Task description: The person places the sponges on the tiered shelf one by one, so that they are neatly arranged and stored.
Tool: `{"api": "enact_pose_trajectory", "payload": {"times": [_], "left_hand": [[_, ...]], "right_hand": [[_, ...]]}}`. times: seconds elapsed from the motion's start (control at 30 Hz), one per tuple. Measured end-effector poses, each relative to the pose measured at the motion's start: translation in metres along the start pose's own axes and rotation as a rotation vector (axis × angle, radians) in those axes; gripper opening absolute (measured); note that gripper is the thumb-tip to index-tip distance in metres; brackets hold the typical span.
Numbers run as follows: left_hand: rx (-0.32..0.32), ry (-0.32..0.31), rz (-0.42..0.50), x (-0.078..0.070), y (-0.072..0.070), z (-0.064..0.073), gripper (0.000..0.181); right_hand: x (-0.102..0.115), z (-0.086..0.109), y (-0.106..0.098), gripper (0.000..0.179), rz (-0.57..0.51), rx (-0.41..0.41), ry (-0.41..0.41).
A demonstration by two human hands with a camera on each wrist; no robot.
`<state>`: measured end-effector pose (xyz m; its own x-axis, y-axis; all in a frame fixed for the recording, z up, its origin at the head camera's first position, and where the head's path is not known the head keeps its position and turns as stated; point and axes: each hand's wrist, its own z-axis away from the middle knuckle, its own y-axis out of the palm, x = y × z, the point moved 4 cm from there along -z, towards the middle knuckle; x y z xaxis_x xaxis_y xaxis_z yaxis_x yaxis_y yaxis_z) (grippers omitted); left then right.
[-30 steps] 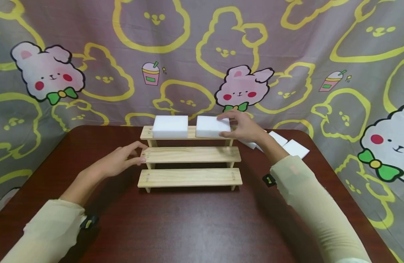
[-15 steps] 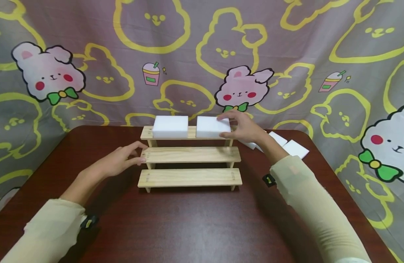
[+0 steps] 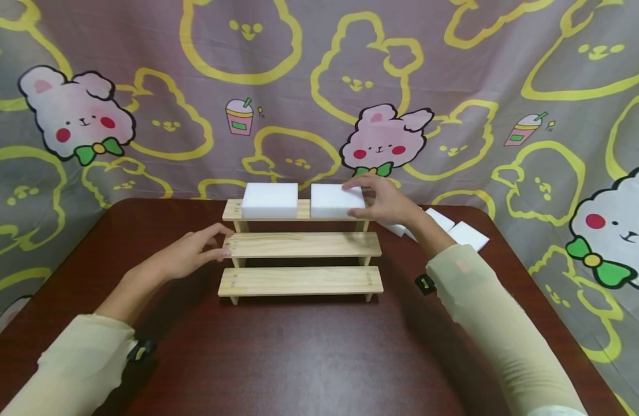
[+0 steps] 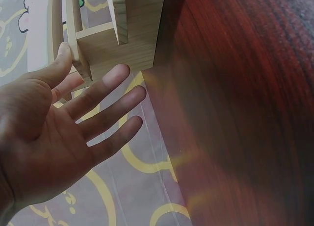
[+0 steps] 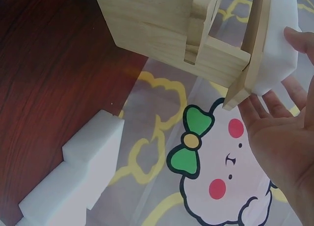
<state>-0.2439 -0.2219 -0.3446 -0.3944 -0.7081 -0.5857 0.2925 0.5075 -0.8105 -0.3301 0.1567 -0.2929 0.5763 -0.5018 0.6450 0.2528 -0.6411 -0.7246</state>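
Observation:
A three-step wooden stand (image 3: pixel 305 245) stands on the table, with two white foam blocks on its top step. The left block (image 3: pixel 270 199) lies by itself. My right hand (image 3: pixel 386 199) grips the right block (image 3: pixel 332 199) at its right end, thumb at the front and fingers toward the back; in the right wrist view this block (image 5: pixel 278 44) sits against the top board. At the middle step's left end, my left hand (image 3: pixel 186 252) touches the board with thumb and index finger. The left wrist view shows its other fingers (image 4: pixel 110 113) extended and spread, holding nothing.
Several more white foam blocks (image 3: pixel 467 236) lie on the table behind the right forearm, partly hidden by it. The dark red-brown table (image 3: pixel 298 352) reaches back to a patterned curtain (image 3: pixel 298 75). Both wrists wear a black strap piece (image 3: pixel 426 284).

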Motion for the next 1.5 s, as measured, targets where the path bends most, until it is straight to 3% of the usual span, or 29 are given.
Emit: {"api": "enact_pose_trajectory", "payload": {"times": [1.03,1.37,1.5], "left_hand": [[-0.005,0.011,-0.001,0.001,0.001,0.000,0.041],[0.000,0.001,0.005,0.001,0.001,0.000,0.042],[0.004,0.000,0.004,0.000,0.001,0.000,0.042]], "right_hand": [[-0.001,0.002,0.000,0.053,-0.045,0.008,0.014],[-0.003,0.014,-0.013,0.056,-0.120,-0.010,0.025],[-0.005,0.023,-0.021,0.055,-0.074,-0.032,0.044]]}}
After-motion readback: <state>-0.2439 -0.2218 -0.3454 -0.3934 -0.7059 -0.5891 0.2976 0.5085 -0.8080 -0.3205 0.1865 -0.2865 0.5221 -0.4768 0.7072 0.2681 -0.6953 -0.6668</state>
